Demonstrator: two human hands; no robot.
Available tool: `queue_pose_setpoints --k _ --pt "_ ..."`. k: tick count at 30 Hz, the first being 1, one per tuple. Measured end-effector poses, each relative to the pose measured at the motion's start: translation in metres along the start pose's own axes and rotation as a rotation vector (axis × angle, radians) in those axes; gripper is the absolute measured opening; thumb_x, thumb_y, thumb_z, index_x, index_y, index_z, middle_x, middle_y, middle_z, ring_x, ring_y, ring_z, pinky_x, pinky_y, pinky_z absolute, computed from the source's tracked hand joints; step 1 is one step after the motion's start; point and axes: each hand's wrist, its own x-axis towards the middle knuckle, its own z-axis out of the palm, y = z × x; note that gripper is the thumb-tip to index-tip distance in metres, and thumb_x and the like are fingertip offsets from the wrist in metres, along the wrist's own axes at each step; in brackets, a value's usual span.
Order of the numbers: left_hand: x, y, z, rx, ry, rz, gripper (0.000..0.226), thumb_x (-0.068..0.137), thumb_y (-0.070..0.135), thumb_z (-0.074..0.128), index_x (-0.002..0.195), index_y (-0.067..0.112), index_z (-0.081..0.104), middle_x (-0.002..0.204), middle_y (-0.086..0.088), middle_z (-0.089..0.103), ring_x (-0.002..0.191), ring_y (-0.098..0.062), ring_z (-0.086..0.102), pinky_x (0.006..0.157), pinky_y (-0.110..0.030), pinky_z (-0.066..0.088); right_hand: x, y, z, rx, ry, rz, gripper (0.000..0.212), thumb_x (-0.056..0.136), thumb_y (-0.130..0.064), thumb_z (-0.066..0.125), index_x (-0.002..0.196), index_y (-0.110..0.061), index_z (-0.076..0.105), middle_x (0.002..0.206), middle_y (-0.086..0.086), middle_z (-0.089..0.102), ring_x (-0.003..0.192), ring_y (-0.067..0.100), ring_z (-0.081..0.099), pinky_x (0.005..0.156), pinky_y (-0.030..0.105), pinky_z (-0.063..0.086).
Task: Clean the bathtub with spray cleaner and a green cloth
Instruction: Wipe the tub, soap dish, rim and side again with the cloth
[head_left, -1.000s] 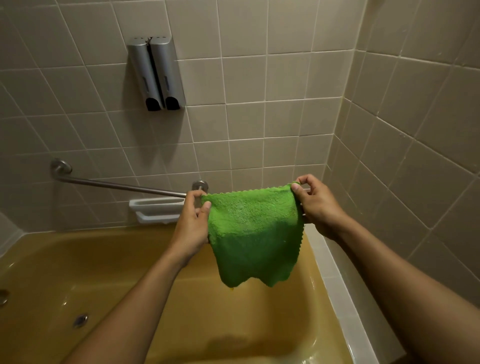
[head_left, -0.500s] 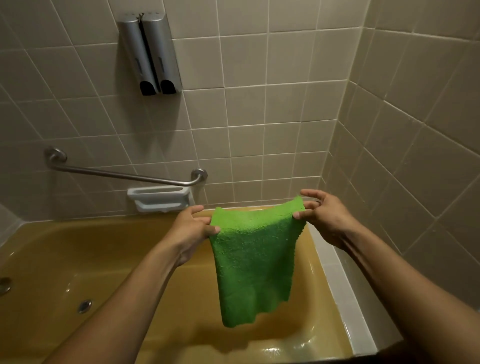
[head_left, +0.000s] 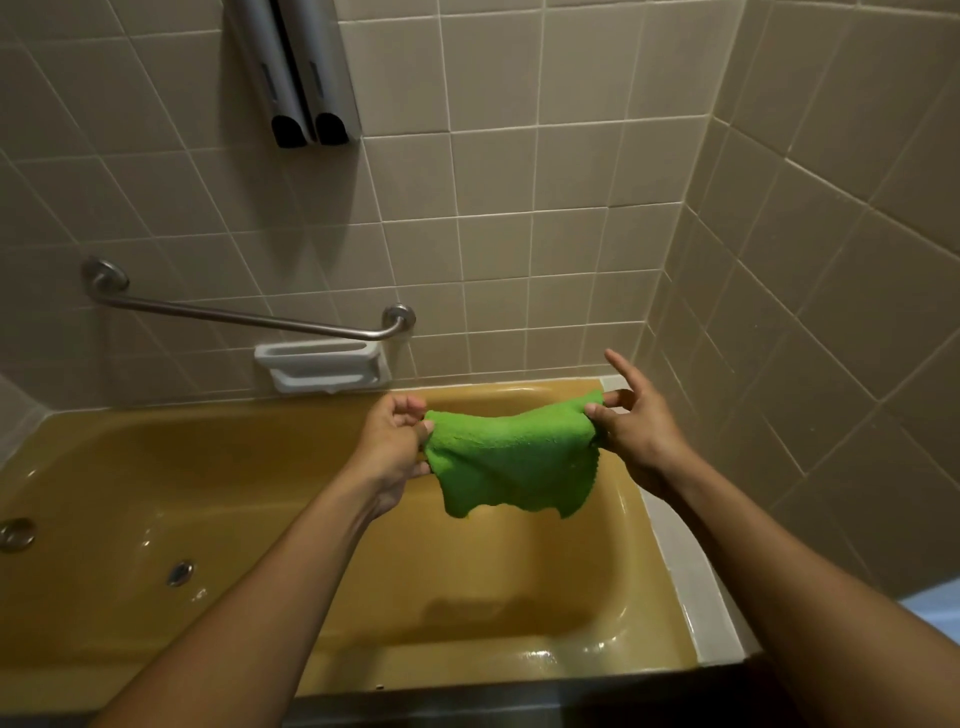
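Note:
A green cloth (head_left: 511, 457) hangs stretched between my two hands above the right end of the mustard-yellow bathtub (head_left: 156, 467). My left hand (head_left: 390, 451) grips its left edge with curled fingers. On the other side, my right hand (head_left: 636, 423) pinches the right corner between thumb and finger, the other fingers spread. The cloth sags in the middle and its lower edge hangs ragged. No spray cleaner is in view.
A metal grab bar (head_left: 244, 314) and a white soap dish (head_left: 322, 366) are fixed to the tiled back wall. Twin grey dispensers (head_left: 301, 73) hang higher up. The drain (head_left: 179, 573) and overflow plate (head_left: 15, 532) sit at the left. A tiled wall stands close on the right.
The cloth hung long a moment ago; now it is gathered shorter and pulled wider between my hands. My view has tipped down toward the tub.

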Motion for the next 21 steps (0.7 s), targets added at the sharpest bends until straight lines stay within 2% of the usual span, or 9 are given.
queue_pose_setpoints --k 2,4,7,10,11,13,16,18,21 --pt "0.0 0.0 0.0 -0.084 -0.022 -0.074 0.033 0.099 -0.01 0.05 0.123 0.013 0.051 0.115 -0.013 0.063 0.1 -0.028 0.063 0.088 -0.053 0.055 0.003 0.007 0.0 0.041 -0.006 0.082 0.082 0.089 0.002 0.071 0.152 -0.039 0.041 0.129 0.014 0.052 0.116 0.033 0.059 0.095 0.046 0.057" --pt "-0.001 -0.002 -0.003 -0.114 -0.06 -0.14 0.048 0.093 -0.019 0.051 0.13 0.012 0.048 0.121 -0.018 0.061 0.1 -0.029 0.065 0.084 -0.047 0.056 0.006 0.014 -0.003 0.074 -0.062 0.17 0.088 0.081 0.008 0.076 0.151 -0.034 0.042 0.134 0.016 0.05 0.119 0.035 0.058 0.102 0.047 0.052" --pt "-0.001 -0.01 -0.012 -0.032 -0.121 -0.247 0.063 0.083 -0.025 0.059 0.131 0.014 0.051 0.13 -0.02 0.052 0.113 -0.035 0.06 0.096 -0.045 0.056 0.0 0.016 -0.006 -0.014 -0.158 0.223 0.091 0.078 0.025 0.067 0.149 -0.028 0.046 0.124 0.013 0.052 0.111 0.03 0.058 0.092 0.037 0.055" --pt "-0.003 -0.02 -0.02 0.156 -0.189 -0.356 0.062 0.078 -0.025 0.065 0.126 0.013 0.052 0.134 -0.019 0.049 0.122 -0.039 0.054 0.106 -0.047 0.051 -0.008 0.021 -0.007 -0.25 -0.173 0.17 0.082 0.075 0.02 0.074 0.142 -0.025 0.055 0.119 0.006 0.06 0.113 0.028 0.06 0.085 0.031 0.058" --pt "-0.004 -0.023 -0.022 0.235 -0.214 -0.372 0.061 0.078 -0.025 0.066 0.126 0.01 0.052 0.132 -0.02 0.05 0.122 -0.038 0.054 0.106 -0.048 0.051 -0.012 0.023 -0.007 -0.334 -0.174 0.132 0.081 0.075 0.015 0.078 0.14 -0.028 0.055 0.117 0.005 0.062 0.113 0.027 0.061 0.087 0.033 0.059" --pt "-0.006 -0.028 -0.024 0.397 -0.256 -0.367 0.06 0.079 -0.023 0.069 0.129 0.007 0.051 0.125 -0.021 0.055 0.116 -0.034 0.058 0.098 -0.043 0.057 -0.016 0.028 -0.006 -0.453 -0.17 0.061 0.084 0.075 0.01 0.081 0.14 -0.035 0.054 0.113 0.004 0.064 0.106 0.025 0.066 0.091 0.042 0.06" --pt "-0.009 -0.031 -0.024 0.552 -0.263 -0.283 0.054 0.084 -0.019 0.068 0.125 0.013 0.053 0.115 -0.019 0.06 0.099 -0.026 0.064 0.073 -0.03 0.059 -0.021 0.034 -0.004 -0.492 -0.154 -0.014 0.094 0.078 0.008 0.08 0.148 -0.044 0.043 0.106 0.004 0.065 0.09 0.028 0.071 0.084 0.039 0.062" --pt "-0.009 -0.032 -0.023 0.542 -0.253 -0.212 0.053 0.085 -0.019 0.065 0.123 0.017 0.054 0.113 -0.018 0.062 0.096 -0.025 0.065 0.069 -0.03 0.057 -0.023 0.035 -0.002 -0.461 -0.123 -0.033 0.101 0.08 0.009 0.078 0.153 -0.046 0.035 0.105 0.003 0.066 0.084 0.025 0.071 0.08 0.036 0.062" --pt "-0.01 -0.036 -0.022 0.458 -0.215 -0.092 0.054 0.087 -0.016 0.064 0.122 0.023 0.056 0.111 -0.014 0.063 0.095 -0.023 0.062 0.068 -0.031 0.049 -0.023 0.038 0.0 -0.382 -0.062 -0.04 0.103 0.082 0.011 0.075 0.156 -0.045 0.03 0.104 0.002 0.068 0.087 0.023 0.071 0.085 0.043 0.062"
